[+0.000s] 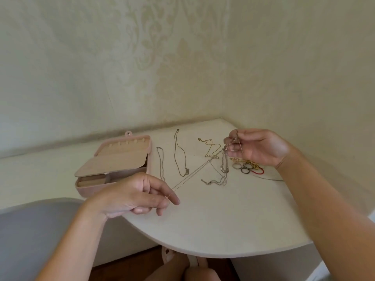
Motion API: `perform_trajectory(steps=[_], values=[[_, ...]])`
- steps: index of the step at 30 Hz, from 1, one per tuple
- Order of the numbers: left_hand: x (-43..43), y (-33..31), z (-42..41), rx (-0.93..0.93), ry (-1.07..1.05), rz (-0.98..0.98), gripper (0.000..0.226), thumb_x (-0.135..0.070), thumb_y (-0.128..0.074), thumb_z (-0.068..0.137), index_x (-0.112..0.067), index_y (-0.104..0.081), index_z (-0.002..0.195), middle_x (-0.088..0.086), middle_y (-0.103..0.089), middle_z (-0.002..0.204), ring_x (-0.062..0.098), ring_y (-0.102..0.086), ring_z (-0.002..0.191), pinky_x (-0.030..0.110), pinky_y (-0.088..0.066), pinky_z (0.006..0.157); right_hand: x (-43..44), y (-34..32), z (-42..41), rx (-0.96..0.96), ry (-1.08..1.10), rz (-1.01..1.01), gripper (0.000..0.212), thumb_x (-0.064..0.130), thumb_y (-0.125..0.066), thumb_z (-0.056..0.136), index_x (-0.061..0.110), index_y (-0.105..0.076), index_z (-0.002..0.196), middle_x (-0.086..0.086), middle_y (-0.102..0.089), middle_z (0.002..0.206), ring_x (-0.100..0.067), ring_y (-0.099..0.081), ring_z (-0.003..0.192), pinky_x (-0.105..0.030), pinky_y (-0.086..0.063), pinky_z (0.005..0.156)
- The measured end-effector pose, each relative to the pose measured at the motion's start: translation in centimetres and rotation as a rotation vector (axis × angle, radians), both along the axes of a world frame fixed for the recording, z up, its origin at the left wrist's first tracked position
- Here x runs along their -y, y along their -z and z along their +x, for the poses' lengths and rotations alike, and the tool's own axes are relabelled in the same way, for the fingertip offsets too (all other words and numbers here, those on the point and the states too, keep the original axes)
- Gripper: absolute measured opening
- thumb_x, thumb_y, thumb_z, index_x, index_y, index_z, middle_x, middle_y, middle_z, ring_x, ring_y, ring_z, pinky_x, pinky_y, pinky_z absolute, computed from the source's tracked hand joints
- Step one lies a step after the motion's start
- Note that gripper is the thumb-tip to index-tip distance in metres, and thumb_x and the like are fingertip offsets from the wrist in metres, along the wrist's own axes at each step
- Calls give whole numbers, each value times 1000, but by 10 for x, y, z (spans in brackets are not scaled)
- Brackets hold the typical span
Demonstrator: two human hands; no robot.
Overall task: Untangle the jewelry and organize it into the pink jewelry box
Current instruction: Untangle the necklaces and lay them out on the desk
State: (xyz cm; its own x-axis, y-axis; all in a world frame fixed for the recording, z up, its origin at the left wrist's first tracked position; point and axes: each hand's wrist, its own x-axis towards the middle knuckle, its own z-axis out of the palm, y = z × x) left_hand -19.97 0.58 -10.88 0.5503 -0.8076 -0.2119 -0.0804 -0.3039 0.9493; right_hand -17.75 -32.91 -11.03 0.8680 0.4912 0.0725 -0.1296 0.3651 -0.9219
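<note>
Left hand [142, 195] and right hand [257, 147] pinch chain [190, 176] taut, running near-left to far-right.

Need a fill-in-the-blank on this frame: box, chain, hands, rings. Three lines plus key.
1. The pink jewelry box lies ____, its compartments showing.
2. The thin chain stretches between the left hand and the right hand, held by ____ of them.
3. The rings lie on the table beside the person's ____ wrist.

Missing words: open; both; right
</note>
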Motion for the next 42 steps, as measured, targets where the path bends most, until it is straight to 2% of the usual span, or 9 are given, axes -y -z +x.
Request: perform_trajectory(steps=[6, 10, 14, 18, 21, 26, 32, 36, 42], values=[[22, -10, 10, 146, -48, 226, 77, -58, -84, 46, -23, -63, 112, 0, -66, 79, 6, -40, 48, 13, -32, 45, -3, -1, -7, -91, 195, 18, 17, 10, -68, 71, 6, -55, 82, -10, -55, 82, -15, -55, 59, -22, -49, 52], [28, -11, 15, 296, -142, 281, 91, -72, -79, 33, -31, -57, 112, -8, -66, 77, -2, -53, 58, 11, -38, 54, 1, -1, -20, -19, 394, -286, 15, 3, -41, 93, 8, -50, 82, -2, -55, 77, -6, -31, 43, -15, -24, 37], [27, 3, 7, 413, -145, 428, 90, -69, -78, 37, -43, -47, 117, -12, -64, 93, -10, -50, 59, 19, -37, 63, 5, 2, -43, 126, 305, -674, 14, 5, -46, 94, 9, -53, 84, 6, -44, 57, -8, -31, 47, -19, -23, 44], [22, 18, -9, 580, -171, 478, 79, -59, -80, 52, -49, -43, 120, -19, -52, 100, -8, -46, 67, 16, -37, 62, 3, 7, -72, 238, 263, -956, 12, 8, -58, 90, 14, -61, 81, 12, -51, 61, -8, -41, 54, -15, -35, 53], [15, 20, -17, 632, -162, 481, 70, -55, -80, 56, -49, -46, 118, -23, -48, 102, -5, -45, 87, 15, -40, 77, -3, 11, -91, 289, 215, -1177, 10, 18, -65, 86, 26, -68, 79, 18, -60, 64, -1, -50, 60, -13, -40, 61], [6, 10, -26, 655, -135, 546, 62, -53, -80, 59, -52, -48, 112, -29, -49, 106, -17, -39, 99, 10, -36, 85, -8, -2, -104, 293, 190, -1224, 7, 31, -69, 83, 33, -75, 81, 16, -71, 88, 0, -63, 87, -21, -47, 83], [46, 10, -42, 916, -343, 335, 47, -40, -58, 88, -35, -44, 132, -22, -47, 130, -11, -42, 116, 3, -26, 92, -26, 0, -65, 295, 529, -1222, 2, 23, -68, 84, 22, -69, 85, 4, -68, 76, -8, -62, 61, -21, -50, 59], [88, 42, -53, 930, -235, 261, 53, -35, -36, 99, -31, -17, 147, -18, -13, 153, -4, -5, 139, 21, -4, 114, -40, 12, -41, 246, 491, -1349, 20, 30, -73, 79, 17, -64, 93, -6, -71, 81, -8, -58, 51, -20, -46, 58], [90, 52, -48, 963, 13, 486, 52, -42, -15, 100, -39, 14, 144, -23, 22, 149, -3, 23, 137, 25, 16, 113, -36, 11, -33, 221, 419, -1298, 14, 12, -76, 76, 13, -62, 76, -7, -68, 72, -10, -60, 52, -19, -47, 60]])
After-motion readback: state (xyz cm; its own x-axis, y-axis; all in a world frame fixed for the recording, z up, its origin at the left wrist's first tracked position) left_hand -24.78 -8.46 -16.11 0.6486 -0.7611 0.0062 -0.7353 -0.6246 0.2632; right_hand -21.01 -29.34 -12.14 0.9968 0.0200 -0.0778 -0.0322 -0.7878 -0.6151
